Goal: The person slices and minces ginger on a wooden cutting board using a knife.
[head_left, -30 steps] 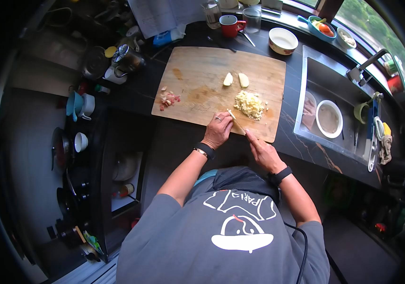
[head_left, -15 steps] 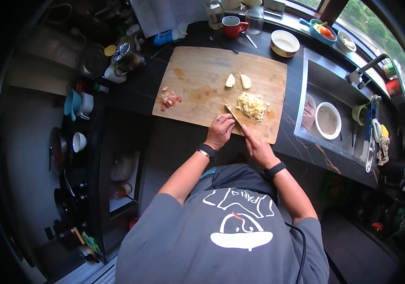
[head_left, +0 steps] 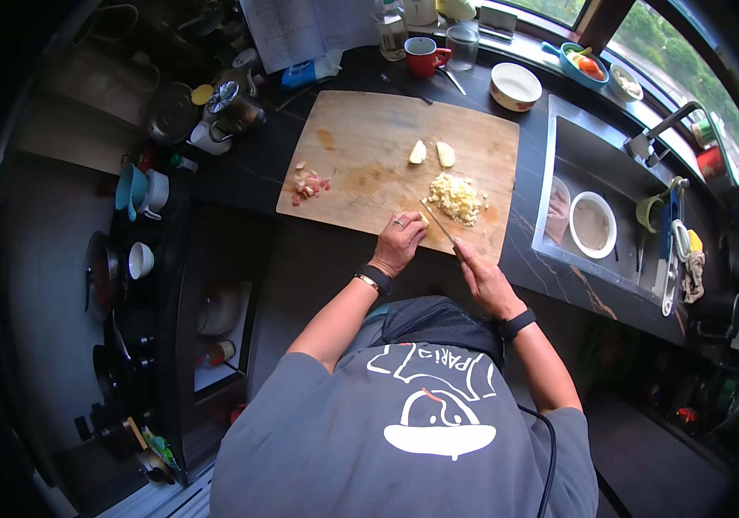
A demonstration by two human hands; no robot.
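Note:
My right hand is closed round the handle of a knife, its blade angled up and left over the front of a wooden cutting board. Between the fingertips of my left hand is a pale yellow vegetable piece, mostly covered by the fingers, just left of the blade. A heap of finely chopped pale pieces lies beyond the knife. Behind it rest two pale wedges, apart from each other. Pinkish-red scraps sit at the board's left side.
To the right is a sink holding a white bowl. Behind the board stand a patterned bowl, a red mug and a glass jar. An open book leans at the back.
My right hand and the knife have shifted slightly right, away from my left fingers. The pale piece in my left fingertips now shows. The view has shifted slightly.

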